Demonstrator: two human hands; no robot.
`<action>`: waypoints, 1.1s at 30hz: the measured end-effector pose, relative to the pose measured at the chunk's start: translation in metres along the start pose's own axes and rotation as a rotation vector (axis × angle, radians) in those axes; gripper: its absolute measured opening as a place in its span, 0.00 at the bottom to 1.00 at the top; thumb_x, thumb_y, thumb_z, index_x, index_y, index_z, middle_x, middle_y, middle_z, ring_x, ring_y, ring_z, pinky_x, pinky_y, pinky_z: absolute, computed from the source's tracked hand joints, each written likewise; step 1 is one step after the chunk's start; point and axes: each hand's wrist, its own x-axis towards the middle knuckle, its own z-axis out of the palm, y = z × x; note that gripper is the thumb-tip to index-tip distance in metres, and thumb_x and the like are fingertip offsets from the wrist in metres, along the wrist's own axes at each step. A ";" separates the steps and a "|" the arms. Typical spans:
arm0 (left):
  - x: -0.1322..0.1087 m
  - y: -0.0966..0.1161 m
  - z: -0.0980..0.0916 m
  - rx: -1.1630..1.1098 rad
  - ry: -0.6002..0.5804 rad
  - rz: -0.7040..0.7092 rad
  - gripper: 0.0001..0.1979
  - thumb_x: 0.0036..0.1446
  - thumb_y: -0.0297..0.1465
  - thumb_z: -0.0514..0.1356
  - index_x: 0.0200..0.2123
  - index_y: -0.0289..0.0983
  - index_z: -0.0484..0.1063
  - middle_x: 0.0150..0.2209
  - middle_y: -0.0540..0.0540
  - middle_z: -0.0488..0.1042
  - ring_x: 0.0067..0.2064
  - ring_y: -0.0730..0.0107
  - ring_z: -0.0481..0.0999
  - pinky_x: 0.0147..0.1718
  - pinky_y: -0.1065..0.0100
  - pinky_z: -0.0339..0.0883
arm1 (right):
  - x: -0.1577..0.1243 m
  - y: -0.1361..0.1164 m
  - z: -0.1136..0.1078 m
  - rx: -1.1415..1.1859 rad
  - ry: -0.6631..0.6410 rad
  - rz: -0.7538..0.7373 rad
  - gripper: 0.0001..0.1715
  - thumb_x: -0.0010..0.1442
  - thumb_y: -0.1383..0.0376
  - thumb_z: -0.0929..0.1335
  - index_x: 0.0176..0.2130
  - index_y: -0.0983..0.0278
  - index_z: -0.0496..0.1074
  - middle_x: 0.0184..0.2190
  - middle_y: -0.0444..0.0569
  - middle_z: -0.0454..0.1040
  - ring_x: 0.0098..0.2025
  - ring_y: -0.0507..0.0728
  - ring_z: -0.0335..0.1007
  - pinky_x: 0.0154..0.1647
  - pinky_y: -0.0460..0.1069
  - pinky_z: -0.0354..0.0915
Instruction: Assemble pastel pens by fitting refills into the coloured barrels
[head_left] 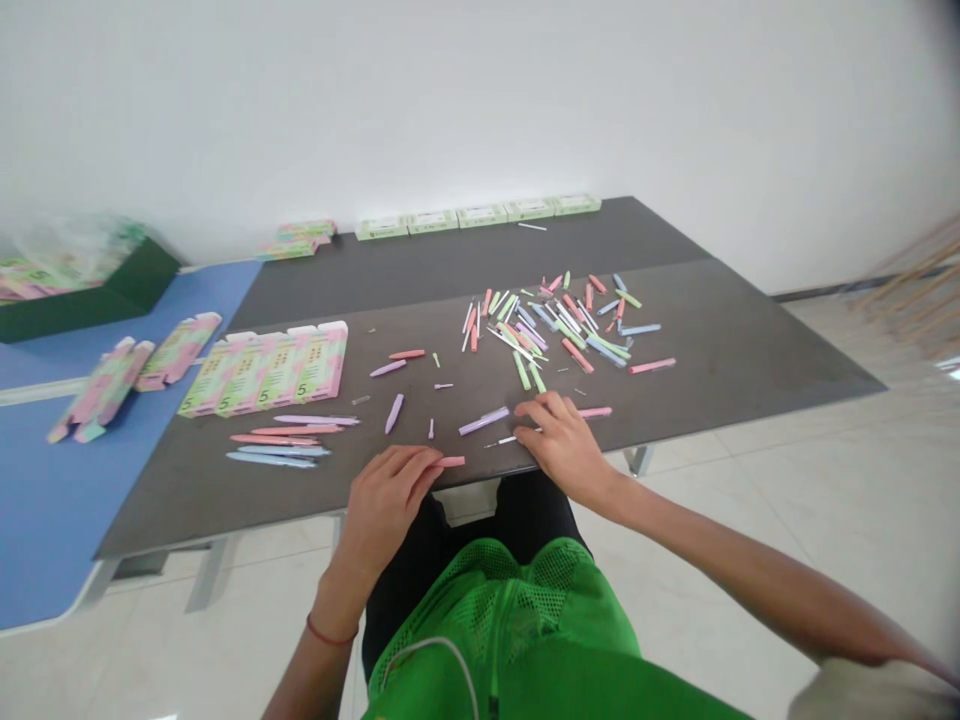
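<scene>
Pastel pen parts (555, 325) lie scattered across the grey worktop (225, 490). The right hand (562, 447), fingers apart, rests beside a thin refill (501, 440); the left hand (386, 505), fingers together, touches a pink pen barrel (450, 461) at the near edge.

So the left hand (382, 510) has its fingertips on a pink pen barrel (450, 461), the right hand (562, 445) sits on a thin refill (506, 439), and a messy pile of pastel pen parts (559, 325) covers the dark table (712, 370) ahead.
</scene>
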 end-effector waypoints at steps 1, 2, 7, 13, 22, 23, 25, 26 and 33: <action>0.000 0.001 -0.002 -0.012 0.003 -0.005 0.09 0.72 0.35 0.57 0.48 0.40 0.76 0.45 0.45 0.81 0.46 0.61 0.79 0.48 0.58 0.72 | 0.001 -0.001 0.001 -0.002 0.008 0.003 0.10 0.68 0.70 0.69 0.36 0.63 0.80 0.51 0.54 0.78 0.54 0.67 0.61 0.47 0.59 0.60; 0.001 0.002 -0.004 -0.026 0.006 -0.009 0.09 0.72 0.35 0.57 0.49 0.40 0.76 0.45 0.45 0.81 0.46 0.62 0.79 0.48 0.59 0.72 | 0.001 -0.001 0.000 0.000 0.019 0.009 0.09 0.68 0.70 0.69 0.36 0.63 0.79 0.51 0.54 0.78 0.54 0.67 0.61 0.47 0.59 0.60; 0.005 0.008 -0.007 -0.098 0.047 -0.012 0.09 0.72 0.34 0.57 0.49 0.39 0.75 0.44 0.44 0.81 0.45 0.64 0.80 0.48 0.61 0.73 | 0.004 -0.003 -0.011 0.151 0.043 0.046 0.09 0.72 0.70 0.65 0.41 0.64 0.75 0.45 0.54 0.80 0.50 0.64 0.66 0.47 0.57 0.60; 0.011 0.020 -0.015 -0.176 0.107 -0.058 0.08 0.71 0.33 0.59 0.49 0.40 0.77 0.43 0.45 0.82 0.44 0.66 0.81 0.46 0.65 0.73 | 0.002 -0.015 -0.022 0.681 0.110 0.189 0.10 0.73 0.67 0.63 0.40 0.62 0.72 0.38 0.51 0.78 0.40 0.59 0.71 0.43 0.53 0.64; 0.015 0.033 -0.049 -0.176 0.211 -0.057 0.08 0.69 0.29 0.62 0.50 0.41 0.78 0.44 0.47 0.82 0.44 0.70 0.81 0.46 0.69 0.73 | 0.002 -0.039 -0.019 1.393 -0.004 0.459 0.04 0.69 0.63 0.68 0.39 0.61 0.70 0.32 0.44 0.74 0.36 0.55 0.71 0.40 0.50 0.65; 0.016 0.034 -0.051 -0.185 0.209 -0.044 0.09 0.69 0.28 0.62 0.50 0.41 0.78 0.45 0.47 0.82 0.44 0.70 0.81 0.46 0.70 0.73 | 0.002 -0.039 -0.019 1.383 -0.004 0.452 0.04 0.69 0.64 0.68 0.39 0.61 0.70 0.31 0.43 0.73 0.35 0.54 0.70 0.39 0.49 0.64; 0.018 0.035 -0.053 -0.203 0.205 -0.022 0.09 0.69 0.28 0.62 0.50 0.41 0.78 0.45 0.47 0.82 0.45 0.70 0.81 0.47 0.70 0.73 | 0.001 -0.038 -0.019 1.348 -0.003 0.436 0.03 0.68 0.66 0.67 0.39 0.61 0.71 0.31 0.43 0.72 0.34 0.54 0.68 0.38 0.49 0.62; 0.019 0.036 -0.054 -0.209 0.202 -0.016 0.09 0.68 0.28 0.62 0.50 0.41 0.78 0.45 0.47 0.82 0.45 0.70 0.81 0.47 0.70 0.73 | 0.001 -0.037 -0.019 1.329 -0.006 0.428 0.03 0.68 0.66 0.67 0.39 0.61 0.71 0.31 0.43 0.72 0.34 0.54 0.67 0.38 0.49 0.62; 0.023 0.038 -0.053 -0.199 0.167 -0.020 0.08 0.70 0.30 0.61 0.49 0.40 0.79 0.44 0.46 0.82 0.44 0.68 0.81 0.46 0.68 0.75 | 0.001 -0.039 -0.025 1.265 -0.034 0.402 0.03 0.68 0.66 0.67 0.39 0.62 0.71 0.31 0.43 0.71 0.34 0.54 0.67 0.38 0.49 0.61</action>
